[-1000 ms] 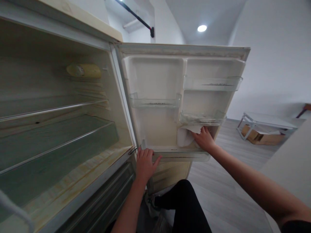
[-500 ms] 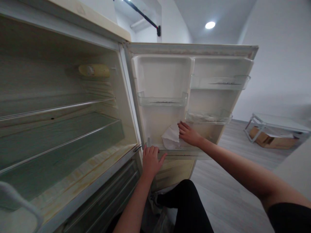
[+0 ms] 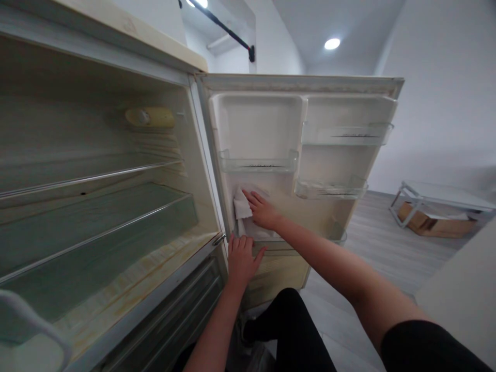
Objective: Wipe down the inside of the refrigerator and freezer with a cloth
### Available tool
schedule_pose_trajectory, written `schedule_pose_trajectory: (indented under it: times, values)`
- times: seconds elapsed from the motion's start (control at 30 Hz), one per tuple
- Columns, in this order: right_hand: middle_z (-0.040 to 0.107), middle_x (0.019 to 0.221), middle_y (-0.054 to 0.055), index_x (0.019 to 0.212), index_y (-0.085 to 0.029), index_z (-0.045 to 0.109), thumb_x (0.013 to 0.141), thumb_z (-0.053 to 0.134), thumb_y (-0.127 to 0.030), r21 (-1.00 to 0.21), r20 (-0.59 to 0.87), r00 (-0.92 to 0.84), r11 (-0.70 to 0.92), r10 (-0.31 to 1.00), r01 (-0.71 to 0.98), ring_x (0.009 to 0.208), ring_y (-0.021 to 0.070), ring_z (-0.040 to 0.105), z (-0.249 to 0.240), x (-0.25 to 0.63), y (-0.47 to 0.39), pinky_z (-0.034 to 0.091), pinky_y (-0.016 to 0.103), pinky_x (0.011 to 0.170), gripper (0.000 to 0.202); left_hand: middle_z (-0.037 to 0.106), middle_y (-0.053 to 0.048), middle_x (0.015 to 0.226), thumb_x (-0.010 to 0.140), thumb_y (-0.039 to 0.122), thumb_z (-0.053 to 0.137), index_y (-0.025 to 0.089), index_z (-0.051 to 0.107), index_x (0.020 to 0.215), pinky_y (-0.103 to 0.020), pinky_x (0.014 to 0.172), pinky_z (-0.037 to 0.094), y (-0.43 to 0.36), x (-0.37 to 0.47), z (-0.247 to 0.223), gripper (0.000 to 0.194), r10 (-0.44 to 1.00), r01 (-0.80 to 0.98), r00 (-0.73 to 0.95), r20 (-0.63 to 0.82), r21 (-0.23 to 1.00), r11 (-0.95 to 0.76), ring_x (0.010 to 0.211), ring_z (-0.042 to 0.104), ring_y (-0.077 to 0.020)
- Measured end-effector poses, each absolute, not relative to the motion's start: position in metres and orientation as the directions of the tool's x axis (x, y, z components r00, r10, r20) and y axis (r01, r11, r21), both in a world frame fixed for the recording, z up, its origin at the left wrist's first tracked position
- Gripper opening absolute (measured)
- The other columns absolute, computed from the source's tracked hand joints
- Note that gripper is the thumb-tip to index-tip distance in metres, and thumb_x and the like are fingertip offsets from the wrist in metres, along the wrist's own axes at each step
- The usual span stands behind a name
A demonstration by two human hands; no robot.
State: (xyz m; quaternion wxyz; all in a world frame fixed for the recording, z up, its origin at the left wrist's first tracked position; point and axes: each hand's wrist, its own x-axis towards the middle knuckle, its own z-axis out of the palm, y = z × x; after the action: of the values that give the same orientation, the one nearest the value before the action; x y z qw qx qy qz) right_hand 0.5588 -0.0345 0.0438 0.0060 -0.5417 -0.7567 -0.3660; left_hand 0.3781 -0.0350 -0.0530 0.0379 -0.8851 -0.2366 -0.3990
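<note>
- Right sleeve (image 3: 422, 343): black, short, plain fabric, hem on the upper arm.
- Trousers (image 3: 292, 325): black, plain, matte.
- Left hand (image 3: 241, 258): bare.
- Right hand (image 3: 264, 213): bare.
- Forearms (image 3: 219, 325), pair: bare, tapering towards the wrists.

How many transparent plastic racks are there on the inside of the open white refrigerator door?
4: the upper-right rack, the lower-right rack, the middle-left rack and the bottom rack, which the left hand and the right forearm partly hide. None seems fully hidden.
</note>
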Motion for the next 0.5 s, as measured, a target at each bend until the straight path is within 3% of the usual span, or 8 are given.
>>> schedule_pose_trajectory:
  times: [0.13, 0.23, 0.37, 0.5]
  values:
    - [0.031, 0.163, 0.014, 0.15, -0.017, 0.043, 0.073, 0.081, -0.023, 0.567, 0.303, -0.465, 0.235, 0.832, 0.789, 0.154, 0.0334, 0.017, 0.045, 0.594, -0.071, 0.017, 0.054, 0.125, 0.086, 0.065, -0.008, 0.087, 0.093, 0.054, 0.054, 0.022, 0.06, 0.088, -0.054, 0.113, 0.034, -0.034, 0.374, -0.05, 0.032, 0.375, 0.442, 0.593, 0.713, 0.102, -0.891, 0.094, 0.06, -0.0302]
    - [0.03, 0.164, 0.014, 0.155, -0.02, 0.035, 0.071, 0.083, -0.025, 0.561, 0.273, -0.427, 0.219, 0.862, 0.799, 0.154, 0.0327, 0.018, 0.046, 0.623, -0.107, 0.024, 0.053, 0.122, 0.096, 0.064, -0.007, 0.087, 0.093, 0.055, 0.055, 0.022, 0.059, 0.088, -0.055, 0.113, 0.033, -0.034, 0.372, -0.049, 0.033, 0.371, 0.435, 0.596, 0.712, 0.102, -0.894, 0.094, 0.06, -0.0298]
    - [0.036, 0.161, 0.012, 0.149, -0.024, 0.044, 0.076, 0.077, -0.019, 0.546, 0.259, -0.306, 0.123, 0.916, 0.829, 0.151, 0.0306, 0.027, 0.046, 0.654, -0.155, 0.043, 0.044, 0.107, 0.08, 0.063, -0.006, 0.086, 0.093, 0.055, 0.054, 0.023, 0.057, 0.087, -0.054, 0.113, 0.032, -0.033, 0.373, -0.051, 0.032, 0.363, 0.421, 0.591, 0.72, 0.108, -0.9, 0.094, 0.06, -0.029]
    - [0.052, 0.148, 0.013, 0.127, -0.02, 0.063, 0.081, 0.07, -0.013, 0.59, 0.275, -0.295, 0.082, 0.915, 0.803, 0.143, 0.0304, 0.04, 0.047, 0.672, -0.185, 0.045, 0.043, 0.1, 0.048, 0.063, -0.006, 0.086, 0.093, 0.055, 0.053, 0.024, 0.057, 0.087, -0.054, 0.113, 0.032, -0.034, 0.375, -0.053, 0.032, 0.363, 0.428, 0.583, 0.727, 0.105, -0.898, 0.093, 0.06, -0.0285]
